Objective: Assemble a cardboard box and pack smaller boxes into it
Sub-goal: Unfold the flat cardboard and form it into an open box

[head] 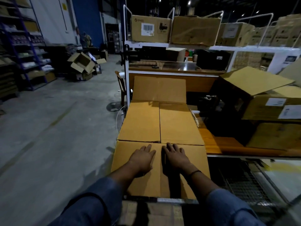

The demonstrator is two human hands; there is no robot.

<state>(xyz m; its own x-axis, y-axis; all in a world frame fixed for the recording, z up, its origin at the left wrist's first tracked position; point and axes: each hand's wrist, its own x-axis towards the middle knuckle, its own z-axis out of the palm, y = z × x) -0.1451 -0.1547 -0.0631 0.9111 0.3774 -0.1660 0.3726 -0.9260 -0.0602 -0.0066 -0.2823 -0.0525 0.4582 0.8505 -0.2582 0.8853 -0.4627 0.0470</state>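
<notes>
Left hand (pixel 142 158) and right hand (pixel 175 156): both flat, palms down, fingers straight, gripping nothing. They lie side by side, just apart, on the near panel (pixel 123 154) of the cardboard box (pixel 179 124). A dark shadow runs between them. I cannot tell whether this panel is a flap folded outward or the side wall. Thin dark wristband (pixel 194 172) on the right wrist. Blue denim sleeves (pixel 101 201) are cut off by the bottom edge.

The box sits at the left end of the table (pixel 216 142). Two top flaps are folded level and meet at a centre seam. The far flap (pixel 159 88) stands upright behind them. The folded flaps hide the inside, so contents cannot be told. The base is also hidden.

Right of the box, a bare strip of brown tabletop, then stacked cartons (pixel 267 108) with white labels, print too small to read. One open carton (pixel 254 79) on top has a flap raised; its interior is dark. Below the table edge is a wire mesh surface (pixel 241 180), dim and partly cut off.

Behind the far flap is a white frame with a darker table level; the items on it are hard to make out. On the upper shelf, closed cartons (pixel 150 28) stand between white wire dividers; one bears a barcode label.

Left, on the concrete floor (pixel 48 128): a wooden chair (pixel 121 85) beside the frame, largely hidden. Further off is a heap of open cartons (pixel 82 64), tilted, interiors in shadow. A blue storage rack (pixel 24 46) stands at the far left, its stock blurred.
</notes>
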